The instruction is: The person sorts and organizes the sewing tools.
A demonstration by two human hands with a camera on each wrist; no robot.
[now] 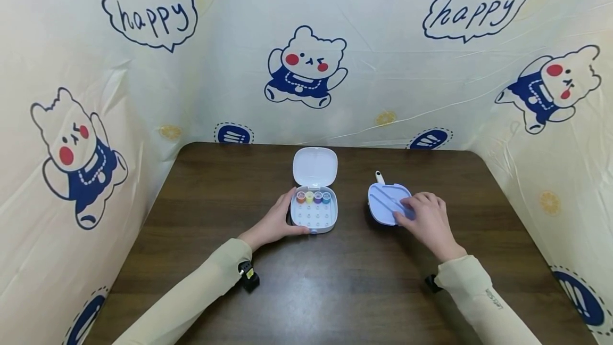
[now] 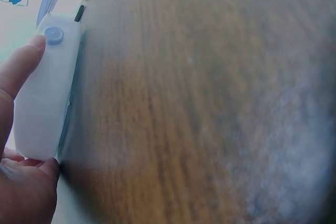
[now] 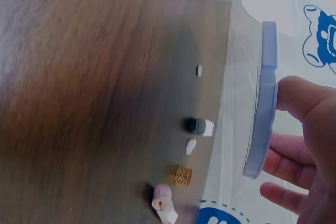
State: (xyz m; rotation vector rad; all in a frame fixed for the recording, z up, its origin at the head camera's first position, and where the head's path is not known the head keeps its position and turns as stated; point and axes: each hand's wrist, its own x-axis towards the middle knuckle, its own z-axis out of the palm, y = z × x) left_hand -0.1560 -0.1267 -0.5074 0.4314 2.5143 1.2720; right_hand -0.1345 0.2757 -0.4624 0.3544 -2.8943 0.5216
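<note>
A small white box [image 1: 313, 222] lies on the table with its lid [image 1: 315, 166] raised. Several coloured thread spools [image 1: 318, 197] stand in a row at its back, and rows of small pegs fill the front. My left hand [image 1: 275, 222] grips the box from its left side, the thumb beside the round blue button [image 2: 53, 35]. My right hand [image 1: 428, 222] pinches the right edge of a lavender tray panel [image 1: 385, 204]. In the right wrist view the panel is held up above the table, apart from the small items under it.
Near the panel on the table are a gold thimble [image 3: 183, 176], a pink roll [image 3: 163, 198], a black-and-white piece [image 3: 198, 126] and small white pieces [image 3: 190, 146]. A white-handled item [image 1: 380, 177] shows behind the panel. A printed cloth [image 1: 383, 68] hangs round the table.
</note>
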